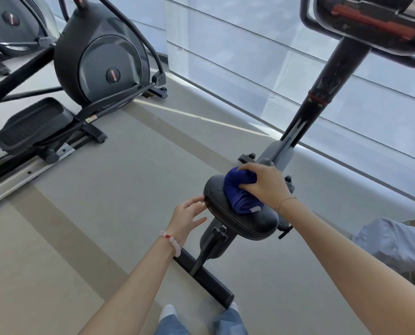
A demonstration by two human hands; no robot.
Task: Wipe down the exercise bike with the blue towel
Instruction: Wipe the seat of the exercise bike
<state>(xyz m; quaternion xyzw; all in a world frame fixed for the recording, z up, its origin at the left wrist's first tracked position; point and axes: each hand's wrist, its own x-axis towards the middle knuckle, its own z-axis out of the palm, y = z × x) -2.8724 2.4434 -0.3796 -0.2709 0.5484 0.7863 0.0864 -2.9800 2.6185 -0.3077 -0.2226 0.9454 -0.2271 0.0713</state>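
Grey gym floor (129, 189), pale window wall behind the seat. Head view, the only one I have.

- Seat (247, 226): black padded saddle of the bike (322, 97), my landmark. Elliptical (100, 64) well to the left of the seat. Console (370, 20) high above and beyond it. Pale cloth bundle (390, 243) on the floor to its right.
- Towel (237, 197): dark blue, bunched, lying on the seat's top toward the front.
- Right hand (266, 184): fingers curled over the wad, grasping it and pressing it down onto the seat.
- Left hand (189, 218): fingers nearly straight, tips touching the seat's left rim. Nothing held; reads as steadying.

Step, as I judge it: wiping the seat top, fairly early in the job, as the stem and console have nothing on them. Next move calls for dragging the towel back across the rear of the seat and round its rim, with the left hand bracing so the saddle doesn't swivel. After that, up the stem.
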